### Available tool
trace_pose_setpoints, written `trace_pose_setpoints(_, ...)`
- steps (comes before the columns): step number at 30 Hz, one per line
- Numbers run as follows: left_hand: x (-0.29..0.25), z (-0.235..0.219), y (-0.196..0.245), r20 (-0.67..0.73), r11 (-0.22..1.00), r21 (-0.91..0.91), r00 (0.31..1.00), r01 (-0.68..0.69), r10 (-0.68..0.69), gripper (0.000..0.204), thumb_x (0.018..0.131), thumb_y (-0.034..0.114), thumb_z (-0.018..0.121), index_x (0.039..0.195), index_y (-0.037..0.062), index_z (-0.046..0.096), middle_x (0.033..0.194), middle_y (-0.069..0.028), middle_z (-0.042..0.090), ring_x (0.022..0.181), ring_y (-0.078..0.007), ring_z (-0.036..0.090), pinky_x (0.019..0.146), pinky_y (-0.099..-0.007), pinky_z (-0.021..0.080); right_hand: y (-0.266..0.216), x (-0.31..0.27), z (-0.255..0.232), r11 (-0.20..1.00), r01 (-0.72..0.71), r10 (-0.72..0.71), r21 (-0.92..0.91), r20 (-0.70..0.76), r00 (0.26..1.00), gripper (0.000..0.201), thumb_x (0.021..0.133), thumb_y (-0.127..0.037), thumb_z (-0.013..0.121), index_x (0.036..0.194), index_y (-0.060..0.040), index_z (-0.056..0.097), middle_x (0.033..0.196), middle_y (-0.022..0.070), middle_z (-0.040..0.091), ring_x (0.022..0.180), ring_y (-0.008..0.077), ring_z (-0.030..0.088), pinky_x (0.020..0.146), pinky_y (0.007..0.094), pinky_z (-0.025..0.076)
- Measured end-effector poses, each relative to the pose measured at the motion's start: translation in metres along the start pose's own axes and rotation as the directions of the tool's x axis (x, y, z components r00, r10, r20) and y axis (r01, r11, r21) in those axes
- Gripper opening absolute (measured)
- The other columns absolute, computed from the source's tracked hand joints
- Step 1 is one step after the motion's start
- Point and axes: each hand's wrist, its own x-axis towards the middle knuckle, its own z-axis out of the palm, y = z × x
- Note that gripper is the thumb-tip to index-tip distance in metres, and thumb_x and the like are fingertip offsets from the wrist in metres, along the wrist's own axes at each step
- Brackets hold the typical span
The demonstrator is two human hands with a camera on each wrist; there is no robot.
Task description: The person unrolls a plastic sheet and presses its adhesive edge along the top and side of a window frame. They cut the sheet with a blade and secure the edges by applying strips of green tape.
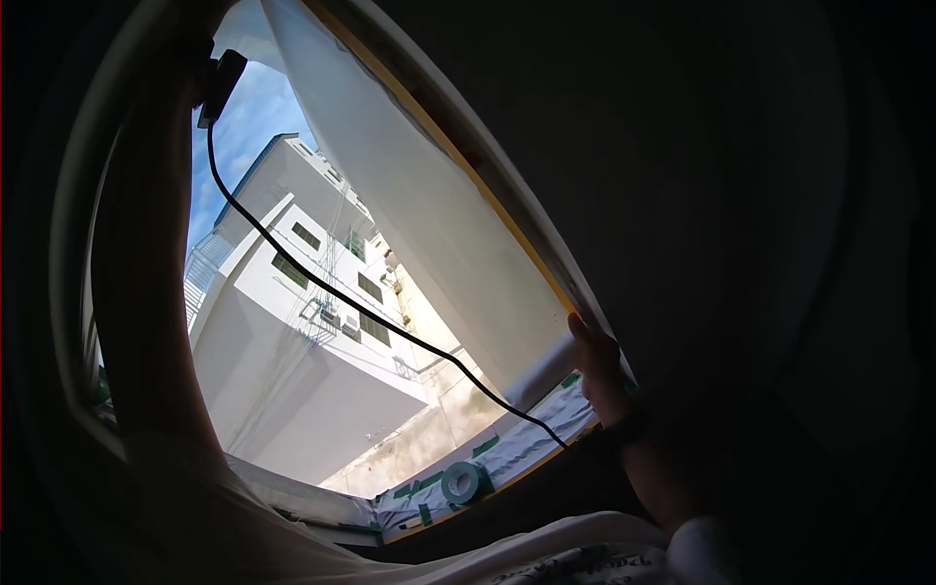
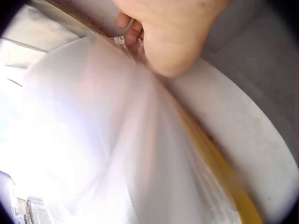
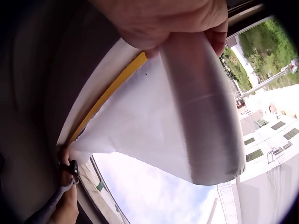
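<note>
A whitish, see-through plastic sheet (image 1: 429,224) hangs slantwise across part of a window opening, its edge along a strip of yellow tape (image 1: 463,161). My right hand (image 3: 173,18) grips the end of a roll of this sheet (image 3: 205,112), fingers curled round it beside the tape. In the head view the right hand (image 1: 597,366) is at the lower right of the opening. My left arm (image 1: 146,253) reaches up the left side. High at the frame, my left hand (image 2: 175,32) pinches the upper end of the sheet; its thumb tip and part of its fingers are hidden.
On the covered sill (image 1: 526,453) lies a roll of green tape (image 1: 461,483) among green tape strips. A black cable (image 1: 331,288) runs from the left wrist device (image 1: 222,88) across the opening. Pale buildings (image 1: 292,234) stand outside. The curved wall (image 2: 243,112) flanks the yellow tape.
</note>
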Motion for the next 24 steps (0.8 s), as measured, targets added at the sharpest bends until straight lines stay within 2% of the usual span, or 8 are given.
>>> trace_pose_setpoints(1,-0.002,0.004,0.0,-0.013,0.984,0.151,0.996,-0.09,0.093,0.036,0.098,0.025,0.045,0.122,0.0051,0.062,0.121,-0.0214,0.062,0.11,-0.0368,0.059,0.091,-0.0481,0.05,0.003,0.004,0.002,0.997,-0.011,0.012,0.075,-0.015,1.0,0.064,0.079,-0.052,0.079,0.109,0.0027,0.066,0.09,0.0085,0.062,0.086,0.0162,0.059,0.075,0.0313,0.047)
trace_pose_setpoints(2,-0.001,0.0,0.004,-0.008,0.986,0.137,0.996,-0.09,0.092,0.036,0.098,0.025,0.045,0.122,0.0051,0.062,0.121,-0.0214,0.062,0.11,-0.0368,0.059,0.091,-0.0481,0.05,0.007,0.009,0.003,0.997,-0.016,0.018,0.072,-0.028,0.999,0.064,0.079,-0.052,0.079,0.109,0.0027,0.066,0.09,0.0085,0.062,0.086,0.0162,0.059,0.075,0.0313,0.047)
trace_pose_setpoints(4,0.007,-0.011,0.006,0.245,0.998,0.015,0.968,-0.065,0.059,0.063,0.09,0.043,0.048,0.14,0.0038,0.045,0.132,-0.029,0.05,0.122,-0.0403,0.05,0.094,-0.0529,0.048,0.01,0.016,0.005,0.998,0.019,-0.016,0.059,-0.048,0.999,0.059,0.08,-0.051,0.079,0.109,0.0002,0.069,0.093,0.0074,0.065,0.085,0.0152,0.059,0.074,0.0329,0.046)
trace_pose_setpoints(7,0.006,-0.011,0.012,0.224,0.999,0.007,0.974,-0.037,0.035,0.063,0.09,0.043,0.046,0.139,0.0041,0.046,0.133,-0.0275,0.049,0.119,-0.0395,0.051,0.094,-0.0508,0.048,0.006,0.02,0.005,0.994,-0.01,0.012,0.107,-0.022,1.0,0.057,0.081,-0.044,0.079,0.117,-0.0018,0.068,0.1,0.0076,0.066,0.091,0.0153,0.059,0.077,0.0329,0.047)
trace_pose_setpoints(8,0.01,-0.011,0.012,0.307,0.997,0.045,0.951,-0.057,0.041,0.063,0.089,0.042,0.048,0.14,0.0058,0.046,0.137,-0.0272,0.044,0.118,-0.0383,0.051,0.094,-0.0504,0.047,0.006,0.021,0.007,0.994,-0.017,0.021,0.107,-0.038,0.999,0.057,0.081,-0.044,0.079,0.117,-0.0018,0.068,0.1,0.0076,0.066,0.091,0.0153,0.059,0.077,0.0329,0.047)
trace_pose_setpoints(19,0.004,-0.019,0.026,0.26,0.994,0.11,0.965,-0.007,-0.022,0.056,0.091,0.042,0.048,0.131,0.0038,0.057,0.13,-0.0249,0.054,0.116,-0.0372,0.056,0.093,-0.0499,0.05,-0.007,0.016,0.017,0.987,0.086,-0.085,0.135,-0.017,0.996,0.055,0.085,-0.035,0.077,0.127,-0.0027,0.063,0.116,0.0078,0.064,0.103,0.0169,0.059,0.088,0.0325,0.045)
trace_pose_setpoints(23,-0.002,-0.023,0.026,0.269,0.985,0.125,0.959,-0.122,0.085,0.055,0.092,0.04,0.046,0.127,0.0004,0.058,0.127,-0.0231,0.057,0.116,-0.038,0.057,0.093,-0.0501,0.05,-0.002,0.017,0.016,0.989,0.096,-0.094,0.111,-0.018,0.995,0.056,0.086,-0.037,0.076,0.128,-0.0023,0.063,0.111,0.0079,0.065,0.1,0.0156,0.059,0.084,0.0318,0.047)
trace_pose_setpoints(24,0.0,-0.029,0.028,0.371,0.996,0.06,0.927,-0.071,0.044,0.063,0.092,0.043,0.045,0.137,-0.0012,0.049,0.139,-0.0262,0.048,0.126,-0.0422,0.049,0.101,-0.0561,0.043,-0.002,0.018,0.015,0.989,0.101,-0.101,0.11,-0.006,0.995,0.056,0.086,-0.038,0.076,0.128,-0.0021,0.063,0.11,0.0077,0.065,0.099,0.0155,0.06,0.083,0.0317,0.047)
